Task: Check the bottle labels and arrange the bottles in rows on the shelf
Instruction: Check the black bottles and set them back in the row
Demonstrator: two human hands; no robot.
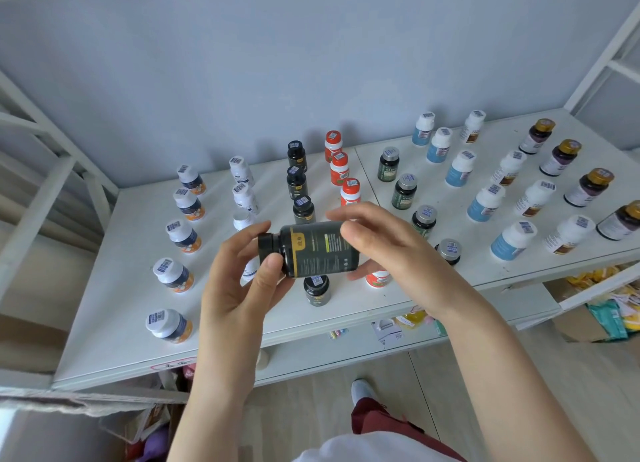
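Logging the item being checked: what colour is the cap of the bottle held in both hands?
Black cap on the held bottle; head view.

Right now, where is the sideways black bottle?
In the head view the black bottle is mid-frame, held between the left hand at its cap and the right hand, above the black row on the shelf.

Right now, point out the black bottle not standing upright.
The black bottle held sideways between the left hand and right hand, cap pointing left. The other black bottles stand upright in a row on the shelf.
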